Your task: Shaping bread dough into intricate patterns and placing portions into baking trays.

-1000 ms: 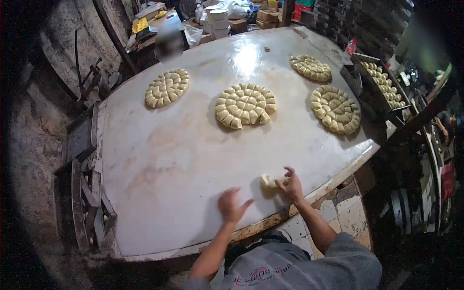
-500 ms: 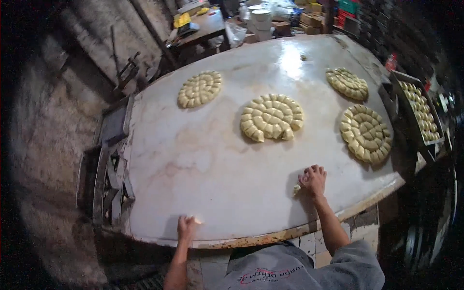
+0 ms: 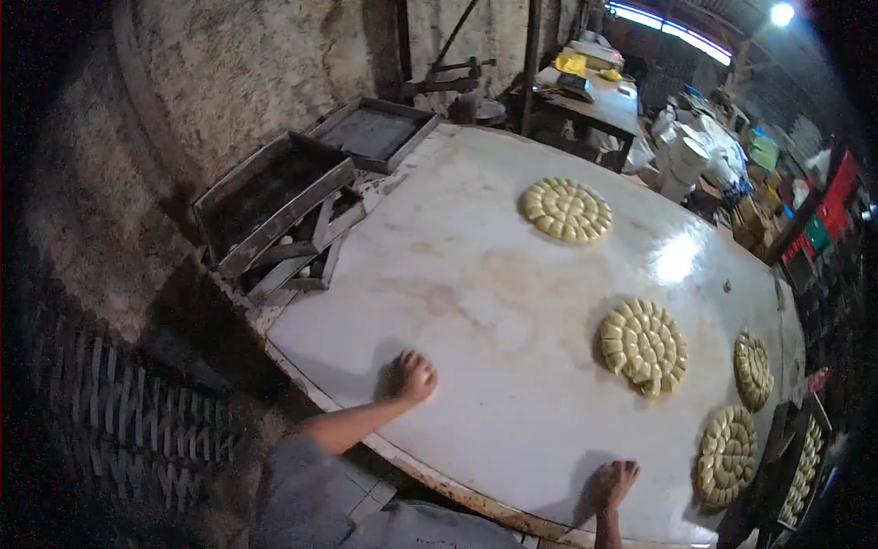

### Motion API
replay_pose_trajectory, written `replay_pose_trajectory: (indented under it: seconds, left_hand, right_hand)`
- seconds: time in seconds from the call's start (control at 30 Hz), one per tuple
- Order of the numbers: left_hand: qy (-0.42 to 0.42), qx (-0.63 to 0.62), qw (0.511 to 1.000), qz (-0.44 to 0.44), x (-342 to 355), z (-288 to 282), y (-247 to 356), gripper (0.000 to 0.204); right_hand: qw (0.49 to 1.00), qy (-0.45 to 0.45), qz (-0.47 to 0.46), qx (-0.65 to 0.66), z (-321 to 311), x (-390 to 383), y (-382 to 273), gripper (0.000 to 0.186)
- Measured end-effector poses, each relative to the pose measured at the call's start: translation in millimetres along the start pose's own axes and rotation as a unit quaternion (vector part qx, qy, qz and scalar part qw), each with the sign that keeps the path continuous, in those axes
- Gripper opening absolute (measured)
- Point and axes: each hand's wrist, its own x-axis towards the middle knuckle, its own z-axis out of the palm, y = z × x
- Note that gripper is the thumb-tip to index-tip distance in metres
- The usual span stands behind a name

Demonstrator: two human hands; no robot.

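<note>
My left hand (image 3: pixel 416 377) is low over the pale table top, its fingers curled in. Whatever it may hold is hidden. My right hand (image 3: pixel 622 482) is also closed, near the table's front edge, and its palm cannot be seen. Up from the right hand lies a round of dough (image 3: pixel 644 346) cut into many plump segments, with a notch in its near rim. A similar dough round (image 3: pixel 567 210) lies farther back. Two more, one dough round (image 3: pixel 727 457) near and another dough round (image 3: pixel 754 369) behind it, are at the right.
Dark metal trays (image 3: pixel 274 197) are stacked at the table's left edge, a flatter tray (image 3: pixel 375 135) behind them. A tray of dough balls (image 3: pixel 803 471) stands at the far right. Beyond are a side table (image 3: pixel 594 101) and white buckets (image 3: pixel 686 156). A tiny scrap (image 3: pixel 727 286) lies on the table.
The view has swung left, so the dough rounds appear farther right. My left hand has moved farther in over the table. The pale bits seen at both hands earlier no longer show.
</note>
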Motion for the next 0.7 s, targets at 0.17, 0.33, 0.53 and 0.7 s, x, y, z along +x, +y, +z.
replay_pose_trajectory:
  seconds: [0.17, 0.33, 0.53, 0.7]
  left_hand:
    - [-0.071, -0.147, 0.97, -0.179, 66.9, 16.0, 92.7, 0.008]
    - [-0.055, -0.161, 0.985, 0.0, -61.3, 8.2, 59.3, 0.008]
    - [0.039, 0.046, 0.97, -0.237, 20.1, 8.6, -63.6, 0.01]
    - [0.104, -0.083, 0.977, -0.167, 37.3, 62.4, 12.2, 0.006]
  right_hand:
    - [0.934, -0.107, 0.335, 0.07, 24.0, 103.0, -90.9, 0.015]
    - [0.994, -0.051, 0.079, 0.056, -27.2, 18.8, -119.2, 0.007]
    - [0.962, 0.052, 0.118, -0.239, -7.0, 41.3, -4.5, 0.019]
    - [0.936, 0.047, 0.32, 0.142, 50.7, 84.9, -12.7, 0.019]
